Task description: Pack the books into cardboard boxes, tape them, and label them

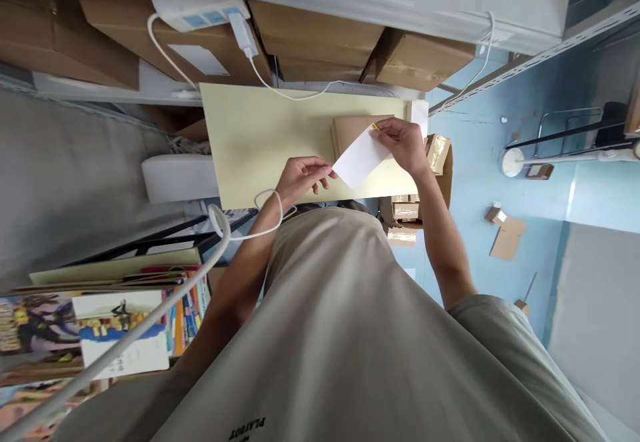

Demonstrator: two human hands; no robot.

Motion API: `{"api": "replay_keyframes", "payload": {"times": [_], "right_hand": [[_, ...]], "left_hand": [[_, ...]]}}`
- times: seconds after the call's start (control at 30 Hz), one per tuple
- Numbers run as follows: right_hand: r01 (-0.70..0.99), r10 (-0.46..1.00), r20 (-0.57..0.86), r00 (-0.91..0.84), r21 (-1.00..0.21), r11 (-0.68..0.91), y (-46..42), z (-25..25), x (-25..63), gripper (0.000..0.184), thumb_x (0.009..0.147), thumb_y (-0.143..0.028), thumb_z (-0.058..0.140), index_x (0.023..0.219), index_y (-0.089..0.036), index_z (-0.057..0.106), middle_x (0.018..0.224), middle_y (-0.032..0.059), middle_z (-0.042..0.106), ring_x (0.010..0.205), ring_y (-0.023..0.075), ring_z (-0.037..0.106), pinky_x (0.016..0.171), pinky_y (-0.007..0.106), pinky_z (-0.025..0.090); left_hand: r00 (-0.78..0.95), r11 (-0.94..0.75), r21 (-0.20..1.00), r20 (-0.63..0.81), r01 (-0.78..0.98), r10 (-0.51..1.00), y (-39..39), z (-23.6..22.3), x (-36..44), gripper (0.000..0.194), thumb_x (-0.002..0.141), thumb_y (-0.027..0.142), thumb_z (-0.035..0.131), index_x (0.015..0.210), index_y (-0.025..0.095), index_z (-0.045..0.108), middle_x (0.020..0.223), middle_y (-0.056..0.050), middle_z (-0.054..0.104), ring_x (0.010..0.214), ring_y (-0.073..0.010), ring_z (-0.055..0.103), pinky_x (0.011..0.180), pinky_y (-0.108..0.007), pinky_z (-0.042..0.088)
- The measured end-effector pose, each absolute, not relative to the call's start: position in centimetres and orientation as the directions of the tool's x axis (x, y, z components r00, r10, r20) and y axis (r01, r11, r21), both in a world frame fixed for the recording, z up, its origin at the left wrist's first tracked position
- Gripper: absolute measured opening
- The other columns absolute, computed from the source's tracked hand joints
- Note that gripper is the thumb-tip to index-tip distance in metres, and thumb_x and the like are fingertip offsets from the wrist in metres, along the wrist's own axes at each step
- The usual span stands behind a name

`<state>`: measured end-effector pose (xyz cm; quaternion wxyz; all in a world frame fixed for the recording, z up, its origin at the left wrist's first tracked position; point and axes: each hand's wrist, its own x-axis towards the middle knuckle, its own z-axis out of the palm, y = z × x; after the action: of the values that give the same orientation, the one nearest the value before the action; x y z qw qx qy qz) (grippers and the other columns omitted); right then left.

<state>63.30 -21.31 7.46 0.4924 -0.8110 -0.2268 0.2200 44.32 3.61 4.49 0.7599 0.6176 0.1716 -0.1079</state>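
A small white paper sheet (361,157) is held at a slant over the pale yellow tabletop (265,135). Thumb and fingers of my right hand (404,143) pinch its upper right corner, where a bit of yellow shows. At the opposite corner, my left hand (305,179) has its thumb and index finger together on the sheet's edge, the other fingers loosely curled. Behind the sheet lies a flat brown cardboard box (350,129), partly covered by the sheet and my right hand. A thin white cable (270,229) loops around my left wrist.
Large cardboard boxes (315,35) line the shelf behind the table, with a white power strip (200,10) and plugged-in cable (300,97). Right of the table, an open carton (445,175) holds small taped boxes. Books and magazines (120,335) sit at lower left. Cardboard pieces (507,239) lie on the blue floor.
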Motion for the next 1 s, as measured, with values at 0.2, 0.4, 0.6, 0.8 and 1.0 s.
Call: {"api": "replay_keyframes", "payload": {"times": [0.2, 0.4, 0.6, 0.8, 1.0], "right_hand": [[0.23, 0.582, -0.121, 0.804, -0.839, -0.492, -18.3, 7.2, 62.4, 0.04, 0.105, -0.058, 0.083, 0.121, -0.022, 0.082, 0.111, 0.0074, 0.079, 0.112, 0.0263, 0.079, 0.097, 0.043, 0.069], [0.337, 0.619, -0.13, 0.774, -0.743, -0.578, -14.0, 9.4, 56.4, 0.041, 0.11, -0.061, 0.074, 0.11, -0.022, 0.087, 0.115, 0.0115, 0.082, 0.101, 0.0261, 0.079, 0.096, 0.044, 0.069], [0.257, 0.612, -0.169, 0.772, -0.798, -0.545, -11.1, 11.2, 51.2, 0.051, 0.102, -0.073, 0.08, 0.096, -0.023, 0.088, 0.101, 0.0095, 0.084, 0.085, 0.0218, 0.075, 0.083, 0.039, 0.065], [0.247, 0.608, -0.215, 0.764, -0.774, -0.583, -9.5, 9.9, 51.5, 0.03, 0.103, -0.051, 0.082, 0.091, -0.024, 0.086, 0.098, 0.0077, 0.085, 0.085, 0.0223, 0.076, 0.085, 0.038, 0.063], [0.152, 0.561, -0.259, 0.787, -0.799, -0.582, -10.2, 8.5, 52.6, 0.016, 0.095, -0.034, 0.078, 0.085, -0.022, 0.081, 0.092, 0.0058, 0.084, 0.084, 0.0216, 0.077, 0.083, 0.037, 0.064]], "left_hand": [[0.927, 0.212, 0.91, -0.373, 0.356, 0.045, 5.5, 4.3, 43.5, 0.05, 0.087, 0.064, 0.085, 0.099, 0.016, 0.077, 0.102, -0.016, 0.086, 0.07, -0.0193, 0.076, 0.053, -0.028, 0.053], [0.941, 0.223, 0.933, -0.314, 0.282, 0.126, 6.3, 3.8, 42.8, 0.048, 0.087, 0.065, 0.083, 0.097, 0.019, 0.072, 0.096, -0.01, 0.083, 0.065, -0.0148, 0.073, 0.048, -0.023, 0.045], [0.935, 0.194, 0.948, -0.29, 0.252, 0.206, 6.8, 3.0, 42.1, 0.038, 0.085, 0.057, 0.084, 0.091, 0.02, 0.076, 0.083, -0.006, 0.08, 0.062, -0.0138, 0.07, 0.046, -0.021, 0.042], [0.933, 0.168, 0.95, -0.296, 0.265, 0.206, 7.4, 2.6, 41.6, 0.029, 0.086, 0.048, 0.084, 0.092, 0.019, 0.081, 0.083, -0.006, 0.08, 0.065, -0.0164, 0.073, 0.046, -0.022, 0.044], [0.833, -0.007, 0.921, -0.35, 0.39, 0.428, 9.3, -1.1, 41.4, 0.012, 0.085, 0.035, 0.079, 0.085, 0.022, 0.079, 0.08, -0.003, 0.08, 0.07, -0.0193, 0.075, 0.067, -0.029, 0.058]]}}
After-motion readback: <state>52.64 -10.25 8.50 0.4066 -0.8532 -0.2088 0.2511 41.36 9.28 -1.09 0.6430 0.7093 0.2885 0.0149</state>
